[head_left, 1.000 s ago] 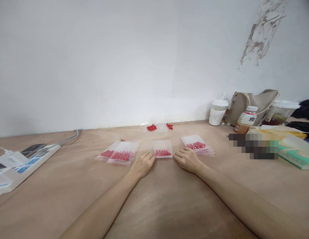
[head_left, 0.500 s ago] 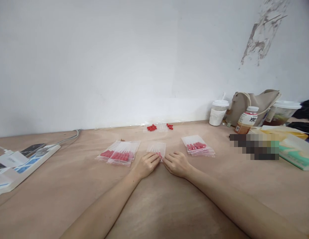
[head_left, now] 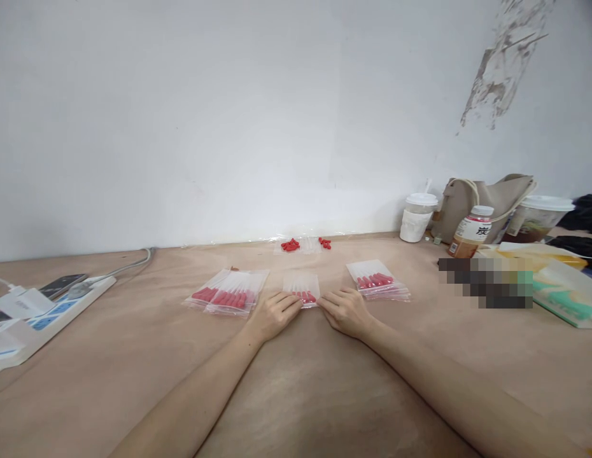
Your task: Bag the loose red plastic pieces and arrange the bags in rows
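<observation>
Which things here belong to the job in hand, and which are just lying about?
Seem part of the job:
middle bag, between left hand and right hand
left bags
right bags
far red pieces

Seem just lying about:
power strip
phone
sleeved cup
bottle
handbag

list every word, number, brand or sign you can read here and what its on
"炭", on the bottle; its smaller print is too small to read.
White charger: faint marking, too blurred to read.
Green-and-white packet: too blurred to read.
Middle bag: no lettering visible.
</observation>
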A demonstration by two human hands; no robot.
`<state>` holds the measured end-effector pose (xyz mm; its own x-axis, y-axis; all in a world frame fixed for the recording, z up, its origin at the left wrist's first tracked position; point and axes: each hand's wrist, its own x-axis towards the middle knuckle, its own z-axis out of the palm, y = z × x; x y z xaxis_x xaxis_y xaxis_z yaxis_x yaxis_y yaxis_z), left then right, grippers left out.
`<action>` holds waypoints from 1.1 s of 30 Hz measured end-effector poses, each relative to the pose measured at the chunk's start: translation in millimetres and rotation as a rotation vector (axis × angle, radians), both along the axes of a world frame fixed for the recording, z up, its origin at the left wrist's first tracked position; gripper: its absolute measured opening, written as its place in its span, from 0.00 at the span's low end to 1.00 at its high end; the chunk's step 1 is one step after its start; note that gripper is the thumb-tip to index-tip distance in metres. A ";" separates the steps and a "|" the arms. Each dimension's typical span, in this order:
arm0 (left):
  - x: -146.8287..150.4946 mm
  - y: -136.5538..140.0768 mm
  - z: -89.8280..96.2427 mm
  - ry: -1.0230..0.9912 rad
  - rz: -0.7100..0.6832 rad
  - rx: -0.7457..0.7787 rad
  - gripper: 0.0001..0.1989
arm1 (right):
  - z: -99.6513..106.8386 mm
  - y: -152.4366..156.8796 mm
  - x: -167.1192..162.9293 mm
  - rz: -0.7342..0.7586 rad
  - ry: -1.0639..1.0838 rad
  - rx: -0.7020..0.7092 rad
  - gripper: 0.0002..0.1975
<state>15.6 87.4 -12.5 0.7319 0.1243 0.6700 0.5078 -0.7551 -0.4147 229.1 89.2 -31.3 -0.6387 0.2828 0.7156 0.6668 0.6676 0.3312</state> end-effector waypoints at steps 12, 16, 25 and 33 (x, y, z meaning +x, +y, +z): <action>5.6 1.1 -3.5 0.002 -0.035 0.039 0.07 | -1.2 5.4 -10.1 0.071 -0.022 0.084 0.09; 7.7 -0.8 -1.7 0.009 -0.049 0.068 0.06 | 0.4 3.3 -11.9 0.069 -0.050 0.083 0.10; 4.3 -1.2 0.0 0.015 -0.027 0.046 0.08 | 1.8 0.1 -7.8 0.055 -0.072 0.055 0.10; -7.8 2.0 4.5 0.016 0.029 0.104 0.10 | -1.8 5.9 9.4 0.054 -0.024 0.033 0.10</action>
<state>7.9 89.4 -8.1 0.7400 0.0762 0.6683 0.5213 -0.6930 -0.4981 238.5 95.1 -33.1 -0.6695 0.2238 0.7082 0.6218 0.6905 0.3696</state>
